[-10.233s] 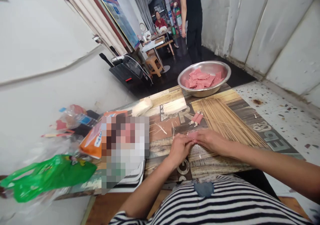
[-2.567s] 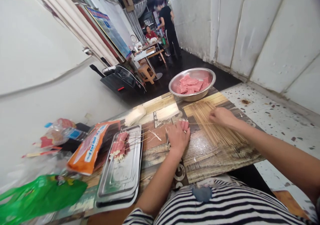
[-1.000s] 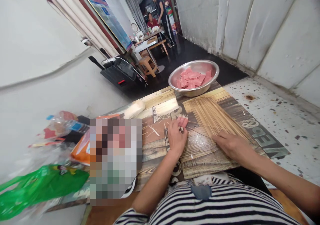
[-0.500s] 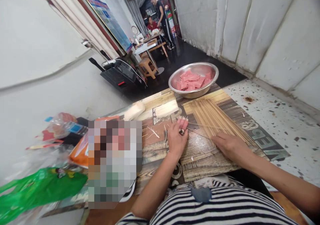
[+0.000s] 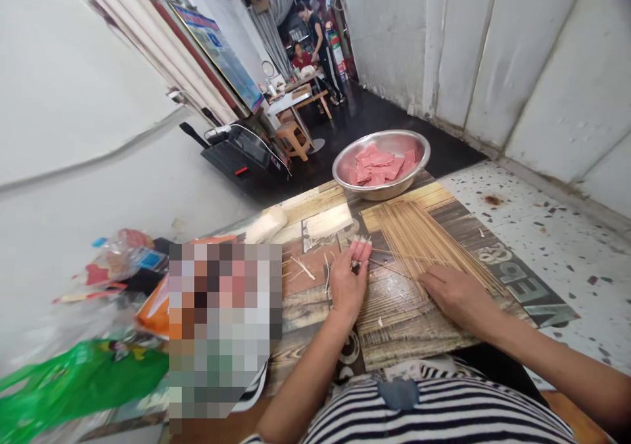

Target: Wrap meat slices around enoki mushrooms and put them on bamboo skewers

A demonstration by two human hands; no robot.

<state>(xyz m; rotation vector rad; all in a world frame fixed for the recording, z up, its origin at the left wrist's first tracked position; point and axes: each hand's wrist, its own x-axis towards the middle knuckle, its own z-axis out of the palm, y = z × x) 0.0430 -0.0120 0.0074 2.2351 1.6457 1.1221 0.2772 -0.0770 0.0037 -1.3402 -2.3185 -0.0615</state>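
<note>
My left hand (image 5: 348, 283) is closed around a pink meat roll (image 5: 363, 250), with white enoki-like strands poking out of its far end. Thin bamboo skewers (image 5: 394, 271) run from beside the roll to my right hand (image 5: 453, 293), whose fingers pinch their near ends. Whether the tips pierce the meat I cannot make out. Under and beyond my right hand lies a wide spread of skewers (image 5: 419, 230). White enoki bundles (image 5: 329, 221) lie on the table (image 5: 305, 302) past my left hand, with a few loose strands nearby.
A metal bowl (image 5: 419, 179) of pink meat slices (image 5: 382, 164) stands at the table's far edge. To the left are a green plastic bag (image 5: 89, 381), other packaging and a blurred-out patch. Two people (image 5: 320, 43) are at a table in the background.
The view has shifted slightly, so the scene sits a little lower. Both hands keep nearly the same hold; the pink meat roll shows a bit more plainly between my left fingers.
</note>
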